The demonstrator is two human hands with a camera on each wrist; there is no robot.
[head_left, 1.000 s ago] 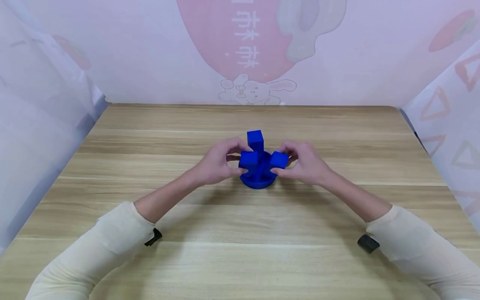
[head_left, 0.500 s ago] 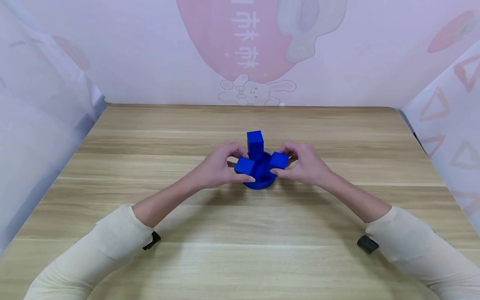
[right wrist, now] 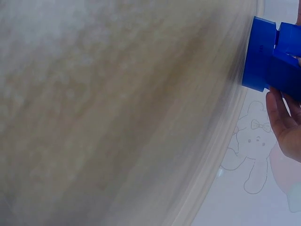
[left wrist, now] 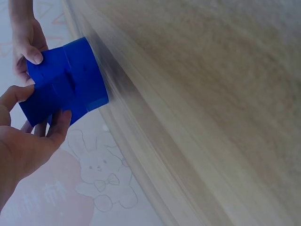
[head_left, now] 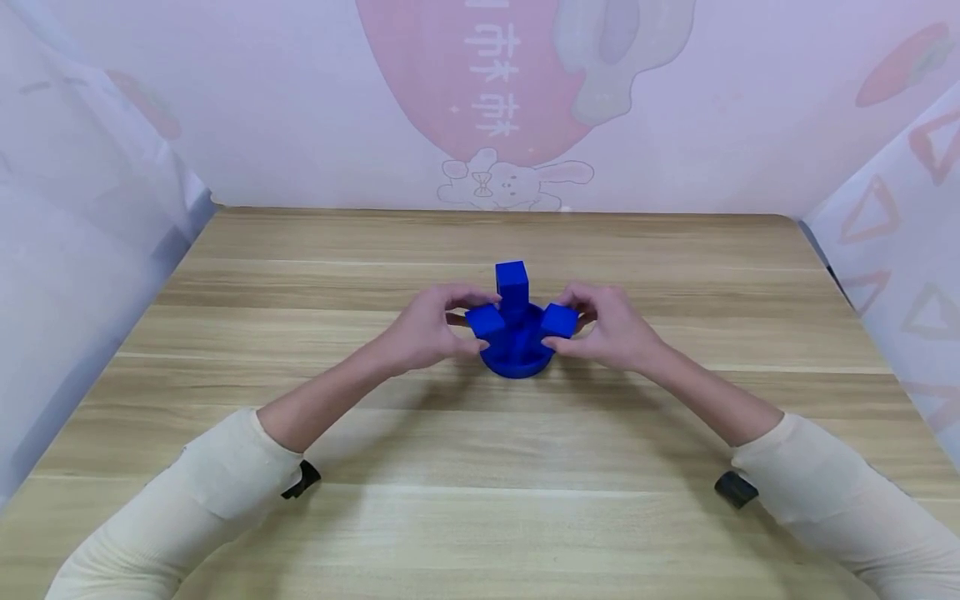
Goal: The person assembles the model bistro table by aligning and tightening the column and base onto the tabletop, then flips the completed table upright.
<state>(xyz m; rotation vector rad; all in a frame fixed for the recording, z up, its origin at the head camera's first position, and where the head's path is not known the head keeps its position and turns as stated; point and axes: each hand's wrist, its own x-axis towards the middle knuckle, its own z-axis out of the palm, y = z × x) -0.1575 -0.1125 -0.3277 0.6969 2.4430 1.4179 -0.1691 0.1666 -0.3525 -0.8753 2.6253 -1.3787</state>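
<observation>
A round blue base point(head_left: 517, 367) stands on the wooden table, with three square-topped blue blocks rising from it. My left hand point(head_left: 431, 332) grips the left block point(head_left: 486, 320) between thumb and fingers; the left wrist view shows this block point(left wrist: 44, 100) tilted outward. On the other side my right hand point(head_left: 611, 327) holds the right block point(head_left: 559, 320) by thumb and fingers. Untouched at the back, the rear block point(head_left: 513, 282) is upright and taller in view. How the blocks' lower ends sit in the base is partly hidden by the hands.
The wooden table point(head_left: 480, 500) runs out on all sides of the base. Behind it rises a pale printed backdrop point(head_left: 300, 108) with a rabbit drawing. Light-coloured sheets point(head_left: 90, 250) hang at the left and right.
The left hand has turned the left block: it swung outward and toward me, then moved back slightly, now sitting angled. The right hand and its block have stayed nearly still.
</observation>
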